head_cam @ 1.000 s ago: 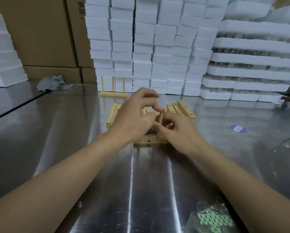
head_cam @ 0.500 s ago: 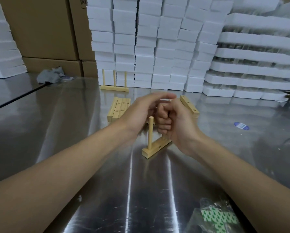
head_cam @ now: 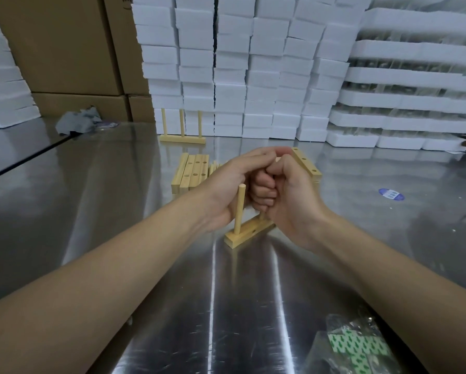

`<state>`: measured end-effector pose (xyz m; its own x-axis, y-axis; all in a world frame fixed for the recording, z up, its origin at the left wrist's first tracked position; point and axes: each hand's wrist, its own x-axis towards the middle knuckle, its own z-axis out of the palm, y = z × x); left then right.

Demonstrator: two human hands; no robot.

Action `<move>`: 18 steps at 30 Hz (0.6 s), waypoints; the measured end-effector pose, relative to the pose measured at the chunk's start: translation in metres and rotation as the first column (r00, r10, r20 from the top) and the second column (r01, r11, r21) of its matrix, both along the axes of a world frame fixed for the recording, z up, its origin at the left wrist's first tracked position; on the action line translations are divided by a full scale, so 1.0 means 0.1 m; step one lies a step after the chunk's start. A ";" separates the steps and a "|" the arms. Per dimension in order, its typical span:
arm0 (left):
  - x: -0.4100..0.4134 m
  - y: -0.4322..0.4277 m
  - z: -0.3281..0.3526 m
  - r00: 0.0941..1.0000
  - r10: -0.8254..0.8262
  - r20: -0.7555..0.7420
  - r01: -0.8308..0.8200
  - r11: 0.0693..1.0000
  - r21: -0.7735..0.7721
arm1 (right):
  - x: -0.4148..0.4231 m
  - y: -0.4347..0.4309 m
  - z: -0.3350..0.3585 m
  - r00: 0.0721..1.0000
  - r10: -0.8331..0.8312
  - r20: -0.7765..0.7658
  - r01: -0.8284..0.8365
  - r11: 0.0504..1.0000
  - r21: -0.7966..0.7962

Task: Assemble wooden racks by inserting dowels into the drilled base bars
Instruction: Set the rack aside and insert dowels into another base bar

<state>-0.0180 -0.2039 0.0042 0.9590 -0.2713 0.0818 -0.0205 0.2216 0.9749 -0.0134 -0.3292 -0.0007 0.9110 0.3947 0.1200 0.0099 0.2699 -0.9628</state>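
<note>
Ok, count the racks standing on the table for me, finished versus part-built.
Rack with three dowels, at the back: 1
Part-built rack, right hand gripping a dowel in it: 1
Total: 2

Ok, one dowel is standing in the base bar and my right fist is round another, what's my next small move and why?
Probably press the second dowel straight down until it seats. Your right hand grips it over the base bar, your left hand lies over that fist, and only the first dowel visibly stands free; the finished rack behind has three.
</note>
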 end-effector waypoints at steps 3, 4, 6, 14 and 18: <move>0.01 0.04 -0.03 1.000 -0.018 0.009 0.018 1.000 0.008 | 0.01 0.02 -0.02 1.000 -0.019 0.017 0.018 0.999 0.032; 0.00 0.04 -0.03 1.000 -0.018 0.012 0.018 1.000 0.004 | 0.01 0.03 -0.02 0.999 -0.031 0.024 0.030 0.999 0.026; -0.02 0.03 -0.03 1.000 -0.012 0.014 0.012 1.000 -0.006 | 0.00 0.04 -0.03 0.998 -0.053 0.032 0.053 0.998 0.022; -0.06 0.00 -0.06 1.000 0.023 -0.001 -0.023 0.998 -0.062 | 0.02 0.05 -0.05 0.996 -0.070 0.063 0.066 0.996 0.059; -0.04 0.00 -0.10 1.000 0.025 0.016 -0.023 0.998 -0.060 | 0.02 0.05 -0.10 0.991 -0.094 0.091 0.092 0.995 0.028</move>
